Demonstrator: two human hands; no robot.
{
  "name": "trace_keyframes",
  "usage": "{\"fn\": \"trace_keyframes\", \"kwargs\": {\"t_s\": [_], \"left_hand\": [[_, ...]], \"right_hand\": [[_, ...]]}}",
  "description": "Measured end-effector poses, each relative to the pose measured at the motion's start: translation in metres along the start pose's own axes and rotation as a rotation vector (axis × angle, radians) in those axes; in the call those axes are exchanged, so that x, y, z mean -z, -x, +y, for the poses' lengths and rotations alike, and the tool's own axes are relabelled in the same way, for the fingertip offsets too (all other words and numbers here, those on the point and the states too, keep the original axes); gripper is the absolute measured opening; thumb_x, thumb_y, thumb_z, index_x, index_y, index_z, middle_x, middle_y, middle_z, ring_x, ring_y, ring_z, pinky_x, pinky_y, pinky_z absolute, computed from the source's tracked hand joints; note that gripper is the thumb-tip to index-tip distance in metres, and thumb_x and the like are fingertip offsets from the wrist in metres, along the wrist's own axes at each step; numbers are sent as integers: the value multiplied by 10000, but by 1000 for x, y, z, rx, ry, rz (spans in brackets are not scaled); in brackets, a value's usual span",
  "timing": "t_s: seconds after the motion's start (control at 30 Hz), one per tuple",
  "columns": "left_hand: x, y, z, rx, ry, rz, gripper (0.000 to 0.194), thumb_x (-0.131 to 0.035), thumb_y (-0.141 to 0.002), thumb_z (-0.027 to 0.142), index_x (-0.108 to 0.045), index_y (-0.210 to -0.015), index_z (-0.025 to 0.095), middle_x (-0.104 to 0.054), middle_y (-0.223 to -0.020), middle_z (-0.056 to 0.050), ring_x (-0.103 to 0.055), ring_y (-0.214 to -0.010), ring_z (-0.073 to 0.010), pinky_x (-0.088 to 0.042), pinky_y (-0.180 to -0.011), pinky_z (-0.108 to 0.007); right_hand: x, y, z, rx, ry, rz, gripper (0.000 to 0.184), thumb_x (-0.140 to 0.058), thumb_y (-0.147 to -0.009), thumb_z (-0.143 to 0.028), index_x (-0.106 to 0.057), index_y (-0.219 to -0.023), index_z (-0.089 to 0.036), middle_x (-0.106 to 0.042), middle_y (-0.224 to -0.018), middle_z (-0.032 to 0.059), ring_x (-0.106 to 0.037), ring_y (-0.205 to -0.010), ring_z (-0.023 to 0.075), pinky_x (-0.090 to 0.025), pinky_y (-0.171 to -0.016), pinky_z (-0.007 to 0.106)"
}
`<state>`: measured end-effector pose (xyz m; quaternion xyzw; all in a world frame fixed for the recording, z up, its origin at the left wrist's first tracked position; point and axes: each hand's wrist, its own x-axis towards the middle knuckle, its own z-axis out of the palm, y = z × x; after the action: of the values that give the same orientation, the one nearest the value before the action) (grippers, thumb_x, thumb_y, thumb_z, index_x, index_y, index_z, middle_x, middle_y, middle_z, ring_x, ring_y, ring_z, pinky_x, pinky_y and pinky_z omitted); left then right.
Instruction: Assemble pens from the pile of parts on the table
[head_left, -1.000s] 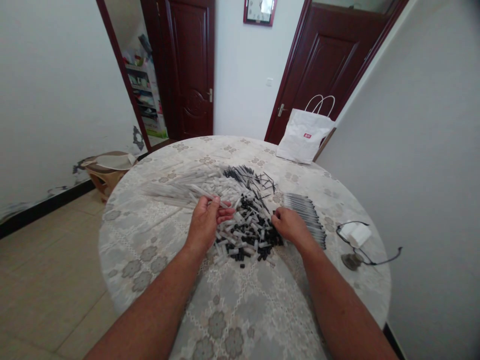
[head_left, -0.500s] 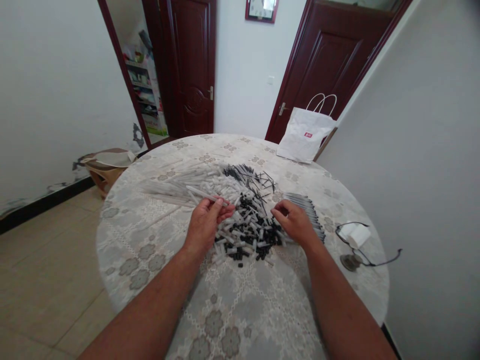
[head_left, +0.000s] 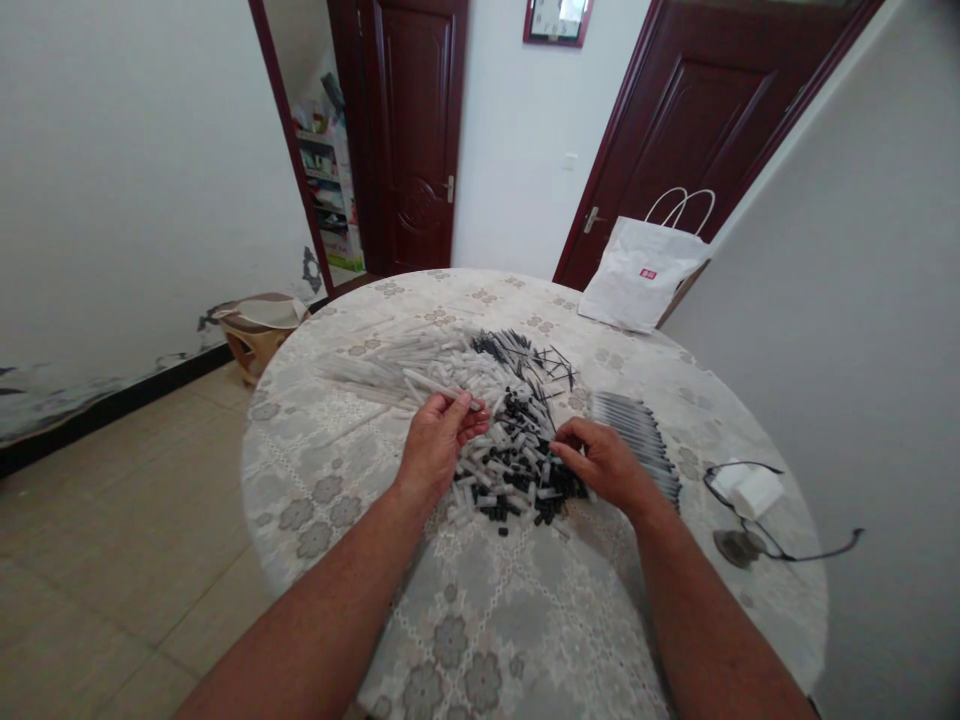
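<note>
Between thumb and fingers, my left hand [head_left: 442, 435] grips a translucent white pen barrel [head_left: 427, 385], which points up and to the left. My right hand [head_left: 600, 460] is closed in a pinch at the right side of the small parts; what its fingertips hold, if anything, is too small to make out. Below and between the hands spreads a heap of clear pen caps [head_left: 491, 465] mixed with small black plugs [head_left: 551, 505]. Behind it are thin black refills [head_left: 559, 365]. More pale barrels [head_left: 382, 360] lie at the left, and a row of pens [head_left: 634, 430] lies right of my right hand.
A flowered cloth covers the round table [head_left: 450, 610]. Eyeglasses [head_left: 787, 555], white folded paper [head_left: 754, 490] and a small round dark object [head_left: 739, 547] lie at the right. A white paper bag [head_left: 637, 275] stands at the far edge. A wooden stool [head_left: 259, 345] is beyond the left side.
The whole view has shifted, so things appear further right. My right hand has lowered slightly toward the small parts; my left hand keeps its hold on the pen barrel.
</note>
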<state>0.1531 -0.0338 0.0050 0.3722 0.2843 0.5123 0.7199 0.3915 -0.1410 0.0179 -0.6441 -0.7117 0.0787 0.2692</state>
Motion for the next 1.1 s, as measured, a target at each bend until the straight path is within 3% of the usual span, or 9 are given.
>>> {"fn": "trace_keyframes", "kwargs": {"t_s": [0.33, 0.87, 1.1], "left_hand": [[-1, 4, 1, 40, -42, -30, 326, -817, -804, 395, -638, -934, 155, -756, -946, -76, -757, -818, -193, -623, -714, -310], [1, 0, 4, 96, 60, -60, 303, -854, -773, 300, -622, -886, 141, -770, -913, -75, -763, -770, -184, -639, -686, -303], [1, 0, 4, 106, 106, -39, 280, -842, -788, 274, -610, -872, 141, -766, -899, -74, -760, -768, -178, -635, -684, -295]], "right_hand": [[-5, -1, -13, 36, -35, 48, 161, -626, -958, -335, -657, -864, -209, -661, -760, 13, -586, -693, 164, -419, -679, 273], [0, 3, -18, -137, -443, 125, 288, -577, -964, -447, -622, -806, -211, -582, -644, -30, -521, -583, 132, -410, -601, 255], [-4, 2, -23, -118, -384, 151, 338, -547, -992, -462, -590, -766, -214, -567, -618, -35, -499, -577, 131, -389, -598, 254]]}}
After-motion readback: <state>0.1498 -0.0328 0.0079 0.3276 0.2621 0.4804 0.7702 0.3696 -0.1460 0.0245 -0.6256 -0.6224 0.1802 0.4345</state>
